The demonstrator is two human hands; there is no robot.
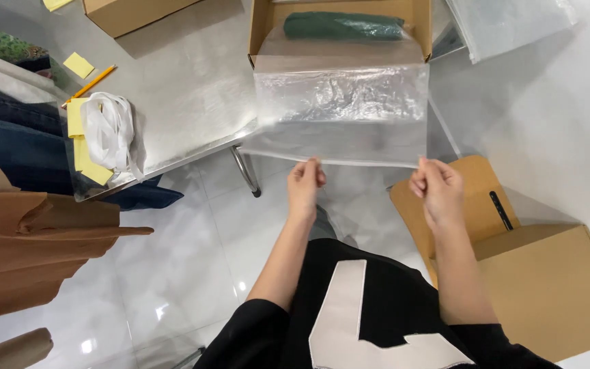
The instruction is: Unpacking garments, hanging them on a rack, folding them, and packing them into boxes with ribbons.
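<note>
A clear plastic bag [341, 113] is stretched flat in front of me. My left hand [304, 184] pinches its near left corner and my right hand [436, 188] pinches its near right corner. The bag hangs over the edge of a steel table [186, 75]. Behind the bag an open cardboard box [262, 27] on the table holds a rolled dark green cloth [343, 26] in plastic wrap.
A bundle of white straps [108, 130] lies on yellow paper notes at the table's near edge, with a pencil [90, 83] beside it. A cardboard box [554, 287] stands on the white floor at right. Folded brown fabric [29, 239] and jeans [8, 137] lie at left.
</note>
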